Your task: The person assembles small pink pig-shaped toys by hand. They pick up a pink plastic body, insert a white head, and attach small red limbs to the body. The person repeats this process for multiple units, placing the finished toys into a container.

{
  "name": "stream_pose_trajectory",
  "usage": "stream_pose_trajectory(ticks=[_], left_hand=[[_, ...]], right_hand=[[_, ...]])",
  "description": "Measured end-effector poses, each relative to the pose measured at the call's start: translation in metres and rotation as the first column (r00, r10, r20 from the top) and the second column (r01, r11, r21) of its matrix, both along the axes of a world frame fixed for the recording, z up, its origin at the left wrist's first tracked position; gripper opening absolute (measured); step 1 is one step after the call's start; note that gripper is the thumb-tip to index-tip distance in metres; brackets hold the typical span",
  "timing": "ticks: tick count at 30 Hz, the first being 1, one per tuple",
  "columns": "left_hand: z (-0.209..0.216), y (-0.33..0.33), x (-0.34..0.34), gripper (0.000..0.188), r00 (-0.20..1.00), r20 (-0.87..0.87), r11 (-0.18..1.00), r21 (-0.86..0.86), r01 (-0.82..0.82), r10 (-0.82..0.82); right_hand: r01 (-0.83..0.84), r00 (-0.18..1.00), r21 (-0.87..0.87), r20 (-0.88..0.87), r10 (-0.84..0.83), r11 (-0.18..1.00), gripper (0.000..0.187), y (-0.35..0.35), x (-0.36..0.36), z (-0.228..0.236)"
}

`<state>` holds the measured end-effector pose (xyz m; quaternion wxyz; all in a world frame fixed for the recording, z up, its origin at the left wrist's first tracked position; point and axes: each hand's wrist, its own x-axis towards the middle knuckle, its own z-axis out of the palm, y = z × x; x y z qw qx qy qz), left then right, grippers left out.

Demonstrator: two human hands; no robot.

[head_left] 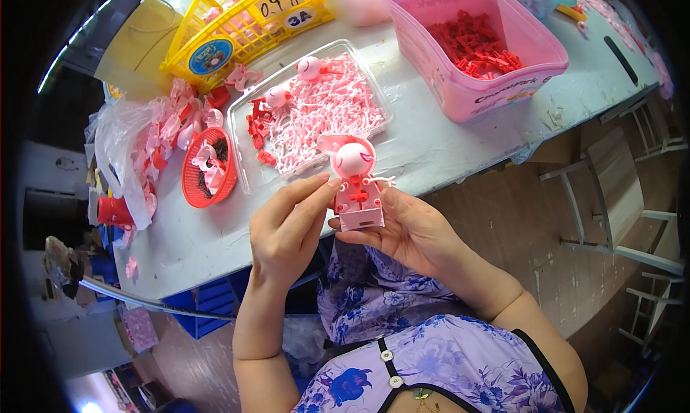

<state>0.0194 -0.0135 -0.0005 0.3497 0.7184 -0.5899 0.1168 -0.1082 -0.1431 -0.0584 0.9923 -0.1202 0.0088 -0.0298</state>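
Note:
In front of my body, just off the table's near edge, is a half-built pink plastic toy figure [353, 159] with a round head. Its body shell stands open, showing red parts inside, and a thin pink arm sticks out to the right. My right hand [420, 230] grips the figure's lower body between thumb and fingers. The fingers of my left hand [286, 219] are pinched together at the figure's left side; whether a small part is between them is hidden. Beyond lies a clear plastic tray [239, 154] heaped with thin pink arm pieces [341, 97], some red pieces and two round heads.
A small red basket [228, 181] with pink parts stands left of the tray, beside a pile of pink shells [169, 126] and a plastic bag [123, 129]. Behind are a yellow basket [248, 43] and a pink tub [460, 100] of red pieces. Chairs [618, 179] stand at right.

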Motion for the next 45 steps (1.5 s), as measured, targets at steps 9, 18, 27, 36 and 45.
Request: stream_pose_trajectory(ticks=[9, 18, 27, 36, 45], left_hand=[[-0.010, 0.007, 0.005, 0.049, 0.949, 0.315, 0.998, -0.054, 0.011, 0.007], [-0.016, 0.014, 0.000, 0.049, 0.963, 0.268, 0.999, 0.004, 0.032, -0.032], [-0.023, 0.024, 0.003, 0.050, 0.962, 0.271, 0.999, 0.000, 0.037, -0.036], [-0.019, 0.024, 0.001, 0.048, 0.958, 0.285, 0.999, -0.010, 0.043, -0.039], [-0.012, 0.031, 0.015, 0.032, 0.957, 0.263, 0.991, -0.083, -0.101, 0.120]], right_hand=[[-0.028, 0.999, -0.001, -0.016, 0.028, 1.000, 0.046, 0.004, -0.002, 0.010], [-0.061, 0.998, 0.031, -0.031, 0.062, 0.998, 0.047, 0.003, -0.004, 0.003], [-0.098, 0.994, 0.061, -0.040, 0.100, 0.993, 0.045, 0.007, 0.000, 0.002], [-0.121, 0.992, 0.095, -0.013, 0.123, 0.988, 0.045, 0.005, -0.002, 0.003], [-0.061, 0.994, 0.031, 0.089, 0.058, 0.998, 0.056, -0.004, 0.002, 0.004]])
